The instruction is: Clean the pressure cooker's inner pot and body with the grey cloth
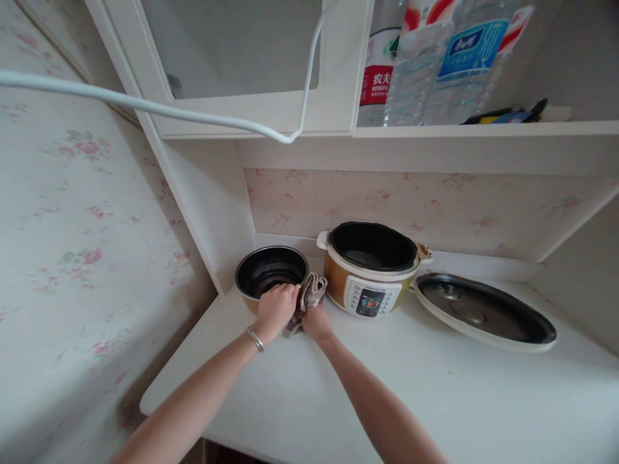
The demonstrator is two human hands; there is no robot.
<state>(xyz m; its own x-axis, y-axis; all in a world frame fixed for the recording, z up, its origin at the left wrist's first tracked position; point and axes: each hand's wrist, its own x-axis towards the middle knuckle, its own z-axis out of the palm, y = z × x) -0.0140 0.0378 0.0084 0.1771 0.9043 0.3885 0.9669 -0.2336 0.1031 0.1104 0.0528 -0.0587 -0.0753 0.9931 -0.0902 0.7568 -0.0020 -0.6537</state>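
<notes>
A round inner pot [264, 265] with a black inside and a golden outside stands on the white counter, left of the electric cooker. My left hand [276, 307] is closed on its near right rim. Just to the right, my right hand [316, 321] grips a crumpled brownish cloth [313, 290] at the pot's right side. Part of the cloth hangs below between both hands. I cannot tell how firmly it touches the pot. The gold-and-white electric cooker [371, 298] sits topless close by, its black inside showing.
The cooker's detached lid [483, 312] lies inside-up on the counter [387, 374] at the right. A shelf [474, 131] with plastic bottles [420, 77] overhangs the back. A white cable [193, 114] loops across the upper left, before a cabinet door [261, 113].
</notes>
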